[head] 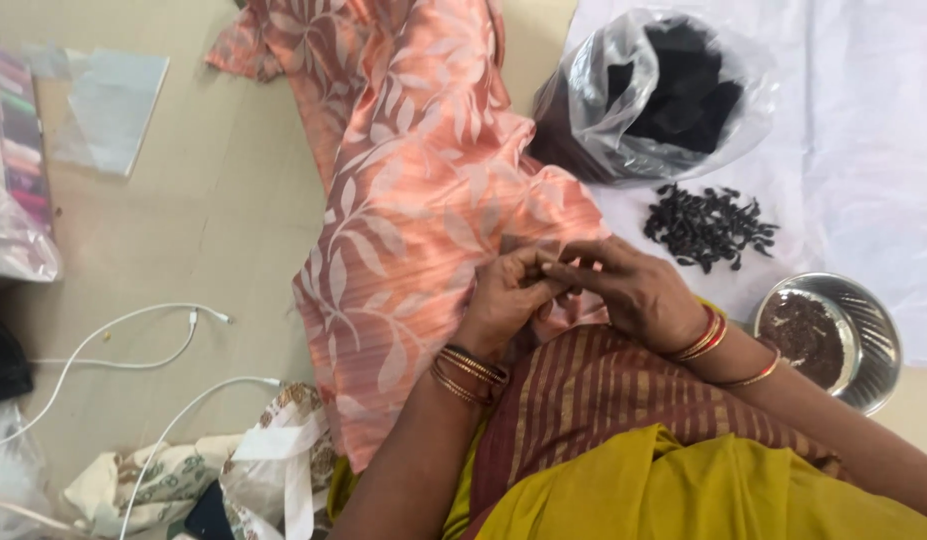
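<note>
Two hands meet in the middle, pinching the edge of a shiny peach cloth with pale leaf shapes (pixel 413 200). The left hand (pixel 505 295) has its grip shut tight on a fold of the cloth, and the right hand (pixel 633 290) nips the same edge just beside it, fingertips touching. Something tiny may sit between the fingers, but it is too small to tell. The cloth lies spread on the tan floor (pixel 223 200), running up and away from the person's lap. To do this well, I think the left hand should keep the fold flat and steady while the right hand works slowly, close to the edge, so the slippery cloth does not slide. Near the right wrist stands a round steel bowl (pixel 868 340) with dark bits inside. Above it, a little heap of small black pieces (pixel 708 228) rests on a white sheet (pixel 863 150), next to a clear plastic bag of black stuff (pixel 663 90). White cables (pixel 133 335) curl on the floor, well apart.
</note>
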